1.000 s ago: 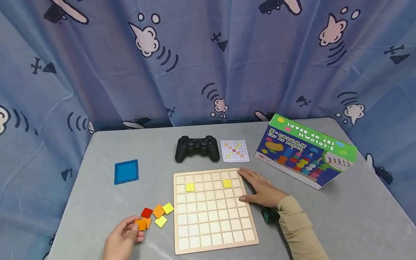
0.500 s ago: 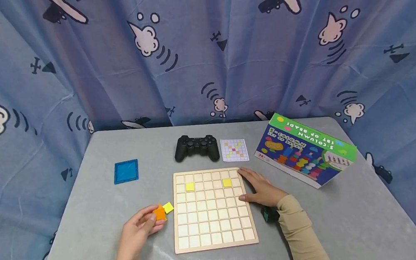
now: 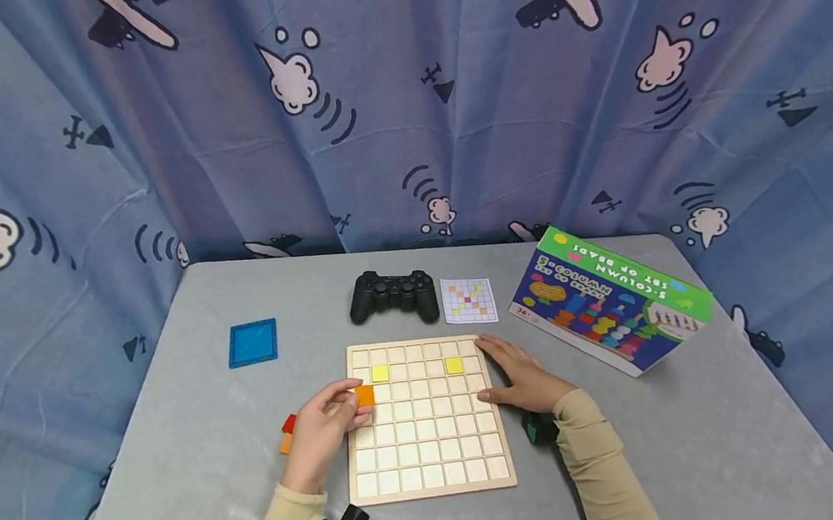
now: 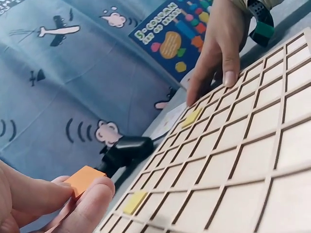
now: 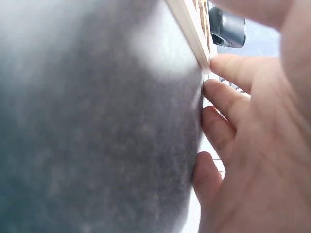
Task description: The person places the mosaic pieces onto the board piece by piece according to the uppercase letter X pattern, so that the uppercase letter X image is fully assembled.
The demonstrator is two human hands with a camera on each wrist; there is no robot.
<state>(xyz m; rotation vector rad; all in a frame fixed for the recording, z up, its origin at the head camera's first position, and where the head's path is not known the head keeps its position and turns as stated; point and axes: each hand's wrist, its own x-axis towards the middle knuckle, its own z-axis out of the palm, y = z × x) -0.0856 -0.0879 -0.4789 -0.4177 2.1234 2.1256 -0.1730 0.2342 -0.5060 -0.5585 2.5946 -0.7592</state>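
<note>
Over the left edge of the wooden grid board (image 3: 431, 455), my left hand (image 3: 317, 441) pinches an orange square tile (image 3: 365, 395) between thumb and fingers. In the left wrist view this tile (image 4: 86, 178) appears held up near the board's far-left corner. Two yellow tiles sit in the board's second row, a left one (image 3: 380, 373) and a right one (image 3: 454, 365). My right hand (image 3: 528, 381) rests with extended fingers along the board's upper right edge. Parts of a red tile (image 3: 289, 424) and an orange tile (image 3: 287, 443) show behind the left hand, which hides other loose tiles.
Behind the board lie a black game controller (image 3: 393, 296) and a coloured grid card (image 3: 469, 301). A blue square tray (image 3: 253, 343) is at the back left. The bead-set box (image 3: 609, 300) stands at the back right, beyond my right hand.
My left hand has moved right and away from me, from the loose tiles to the board's left edge, carrying an orange tile. The right hand stays in place.
</note>
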